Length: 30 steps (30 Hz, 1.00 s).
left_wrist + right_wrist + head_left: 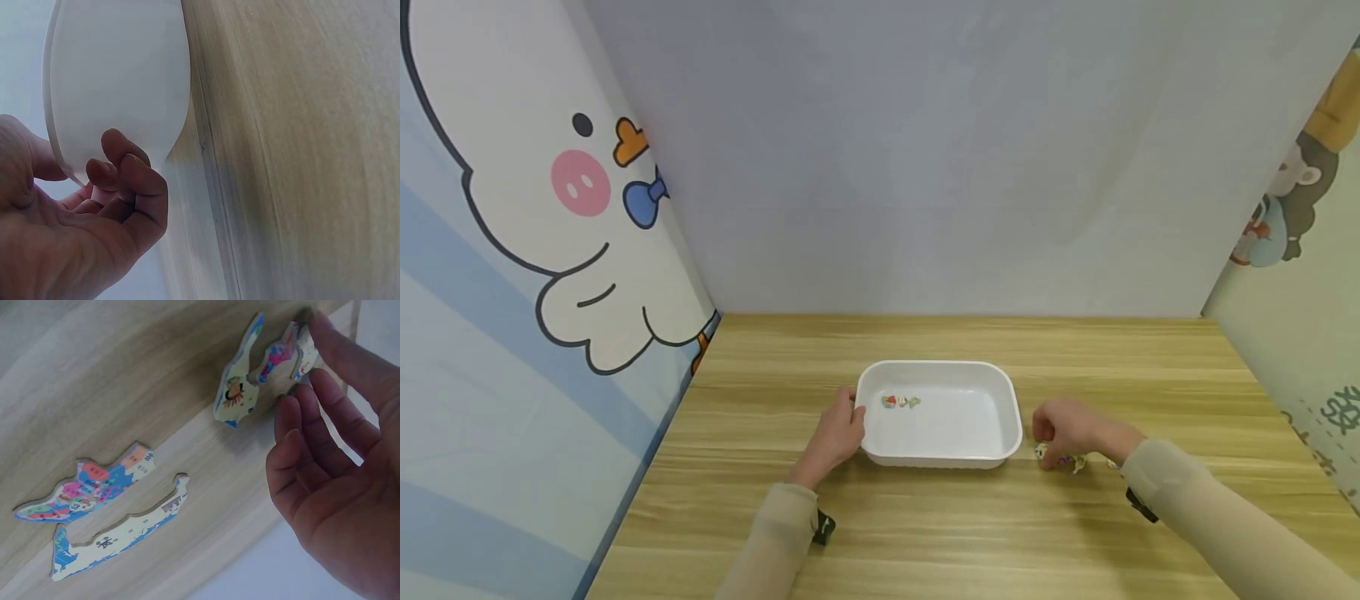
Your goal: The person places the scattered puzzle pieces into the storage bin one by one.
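A white plastic tray (940, 460) stands on the table, with my left hand (837, 429) gripping its left end. The left wrist view shows the thumb at the tray's rim and the fingers curled against its outer wall. Right of the tray, my right hand (1071, 429) pinches a small pale puzzle piece (306, 353) at its edges. Close by lie a pink-and-blue piece (278, 356) and a cream piece with blue edges (236, 394). Farther from the fingers are a multicoloured piece (90, 484) and a long curved cream piece (122, 540).
Several small coloured pieces (890, 402) lie inside the tray toward its left. The wood-grain table (955, 533) meets a pale back wall (955, 167). Cartoon-printed panels (497, 250) flank it at the sides.
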Available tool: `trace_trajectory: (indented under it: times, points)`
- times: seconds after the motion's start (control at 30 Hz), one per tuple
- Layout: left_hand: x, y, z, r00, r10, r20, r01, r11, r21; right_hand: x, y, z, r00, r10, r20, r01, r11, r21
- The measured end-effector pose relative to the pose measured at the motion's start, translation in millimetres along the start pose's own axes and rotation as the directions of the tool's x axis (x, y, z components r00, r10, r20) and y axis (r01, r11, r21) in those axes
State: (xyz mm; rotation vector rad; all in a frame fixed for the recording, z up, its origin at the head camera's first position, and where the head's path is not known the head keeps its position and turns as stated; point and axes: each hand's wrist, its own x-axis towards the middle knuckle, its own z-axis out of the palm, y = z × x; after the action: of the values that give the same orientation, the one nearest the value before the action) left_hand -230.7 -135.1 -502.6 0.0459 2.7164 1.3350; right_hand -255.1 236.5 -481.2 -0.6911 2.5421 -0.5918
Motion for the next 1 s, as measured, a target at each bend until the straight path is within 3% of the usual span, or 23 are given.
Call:
trace_trajectory:
  times: [0.47, 0.7, 0.87, 1.0]
  points:
    - [1.5, -1.4, 0.2, 1.0, -0.006, 0.006, 0.006, 1.0, 0.005, 3.0, 3, 5, 1.0, -0.01, -0.029, 0.011, 0.999, 0.034]
    - [1.8, -3.8, -0.3, 1.0, -0.009, -0.011, 0.009, 1.0, 0.024, 4.4, 3, 3, 0.998, -0.06, -0.03, 0.061, 0.997, 0.038]
    - [1.7, -2.6, -0.6, 1.0, -0.01, -0.008, 0.011, 1.0, 0.024, 4.4, 8, 2, 0.998, -0.067, -0.016, 0.068, 0.992, 0.104]
    - [0.2, -1.5, -0.9, 1.0, 0.001, -0.015, 0.0, 0.999, 0.041, 4.3, 12, 2, 0.992, -0.116, -0.047, 0.12, 0.988, 0.099]
